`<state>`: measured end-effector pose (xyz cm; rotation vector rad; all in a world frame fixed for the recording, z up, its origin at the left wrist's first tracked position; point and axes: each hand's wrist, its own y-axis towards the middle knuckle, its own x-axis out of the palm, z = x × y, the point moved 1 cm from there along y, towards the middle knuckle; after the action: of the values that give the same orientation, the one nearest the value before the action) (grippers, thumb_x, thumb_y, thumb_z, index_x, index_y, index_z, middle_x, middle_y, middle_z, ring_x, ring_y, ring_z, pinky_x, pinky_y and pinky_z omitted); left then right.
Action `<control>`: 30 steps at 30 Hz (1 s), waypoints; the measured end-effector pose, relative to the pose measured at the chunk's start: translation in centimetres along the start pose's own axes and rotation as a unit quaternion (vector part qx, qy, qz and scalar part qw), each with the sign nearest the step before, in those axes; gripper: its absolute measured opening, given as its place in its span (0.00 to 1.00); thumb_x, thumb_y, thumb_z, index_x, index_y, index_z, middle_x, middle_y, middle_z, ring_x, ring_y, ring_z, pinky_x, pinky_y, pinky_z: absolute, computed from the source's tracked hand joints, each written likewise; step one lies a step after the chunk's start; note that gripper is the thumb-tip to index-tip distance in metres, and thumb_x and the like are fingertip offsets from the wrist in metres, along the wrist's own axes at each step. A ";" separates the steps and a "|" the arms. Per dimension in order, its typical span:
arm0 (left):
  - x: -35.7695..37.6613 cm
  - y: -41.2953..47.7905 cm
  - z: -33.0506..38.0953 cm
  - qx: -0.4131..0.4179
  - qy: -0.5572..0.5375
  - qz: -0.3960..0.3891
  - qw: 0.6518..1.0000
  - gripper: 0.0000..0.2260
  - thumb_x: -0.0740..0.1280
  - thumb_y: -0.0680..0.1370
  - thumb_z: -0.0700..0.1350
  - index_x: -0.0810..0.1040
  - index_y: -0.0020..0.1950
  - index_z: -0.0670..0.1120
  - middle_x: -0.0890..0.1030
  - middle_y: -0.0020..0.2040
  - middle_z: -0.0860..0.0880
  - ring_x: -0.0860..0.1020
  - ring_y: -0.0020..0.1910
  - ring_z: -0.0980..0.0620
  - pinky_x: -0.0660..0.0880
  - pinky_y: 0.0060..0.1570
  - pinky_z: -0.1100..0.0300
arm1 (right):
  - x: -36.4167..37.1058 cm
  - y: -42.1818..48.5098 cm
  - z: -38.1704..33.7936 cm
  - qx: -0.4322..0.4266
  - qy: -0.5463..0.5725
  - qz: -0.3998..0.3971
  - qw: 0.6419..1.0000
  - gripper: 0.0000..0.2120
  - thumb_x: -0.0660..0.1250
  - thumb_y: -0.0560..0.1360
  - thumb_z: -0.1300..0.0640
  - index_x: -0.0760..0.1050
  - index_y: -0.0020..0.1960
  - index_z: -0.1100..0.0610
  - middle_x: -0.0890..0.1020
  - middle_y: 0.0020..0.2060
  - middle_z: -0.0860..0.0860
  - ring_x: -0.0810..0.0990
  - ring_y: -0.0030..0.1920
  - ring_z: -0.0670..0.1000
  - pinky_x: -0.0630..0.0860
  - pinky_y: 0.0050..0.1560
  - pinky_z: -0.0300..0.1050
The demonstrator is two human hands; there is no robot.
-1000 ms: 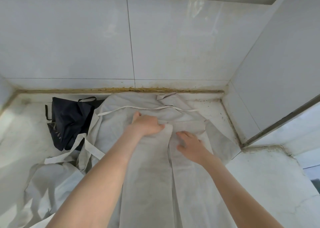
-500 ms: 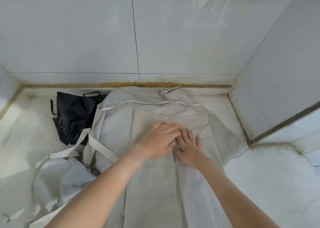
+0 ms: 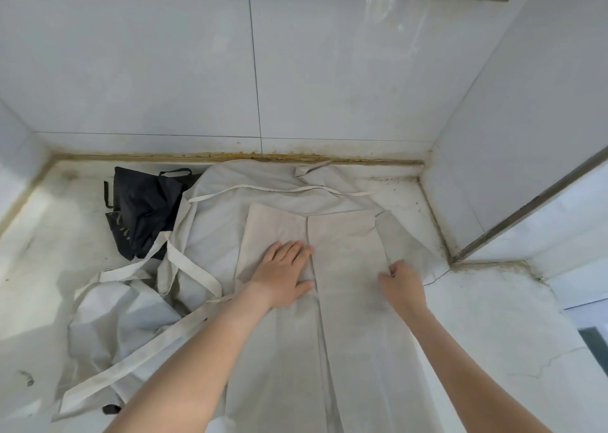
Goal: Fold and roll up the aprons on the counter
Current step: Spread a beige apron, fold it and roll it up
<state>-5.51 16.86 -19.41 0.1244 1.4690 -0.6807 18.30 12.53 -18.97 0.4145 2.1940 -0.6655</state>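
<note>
My left hand (image 3: 283, 274) lies flat, open, on the folded apron (image 3: 345, 235) beneath both hands; the right hand (image 3: 403, 284) curls at its outer edge — holding it or not, I cannot tell. A pull there may undo the fold.

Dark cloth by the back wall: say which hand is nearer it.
Left. The left hand presses the folded apron, right of the dark cloth; the right hand is farther right, at the apron's right edge.
</note>
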 end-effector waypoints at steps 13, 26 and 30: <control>-7.0 6.3 0.3 -0.065 -0.015 0.025 0.997 0.24 0.51 0.83 0.55 0.53 0.77 0.51 0.64 0.74 0.44 0.58 0.74 0.46 0.52 0.70 0.49 | -1.9 -2.7 1.0 -0.099 0.125 -0.086 0.983 0.05 0.60 0.78 0.62 0.71 0.47 0.63 0.68 0.32 0.51 0.65 0.31 0.48 0.61 0.29 0.37; -7.2 7.2 0.3 -0.018 -0.089 0.027 0.996 0.16 0.54 0.82 0.57 0.73 0.47 0.47 0.79 0.54 0.45 0.76 0.56 0.44 0.71 0.49 0.54 | -0.1 -1.8 1.6 -0.077 0.095 -0.059 0.991 0.08 0.57 0.78 0.66 0.71 0.41 0.62 0.69 0.30 0.48 0.66 0.33 0.49 0.61 0.30 0.38; -7.8 3.4 -1.4 -0.050 -0.119 0.122 0.984 0.17 0.51 0.83 0.55 0.73 0.48 0.46 0.80 0.51 0.44 0.77 0.53 0.42 0.71 0.47 0.53 | -1.2 -0.4 -1.1 -0.084 0.040 -0.033 0.995 0.07 0.57 0.77 0.65 0.71 0.43 0.61 0.73 0.34 0.51 0.70 0.38 0.54 0.64 0.32 0.42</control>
<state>-4.67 23.01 -13.40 0.1372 1.2313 -0.4067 18.20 12.78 -17.34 0.2863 2.3277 -0.5011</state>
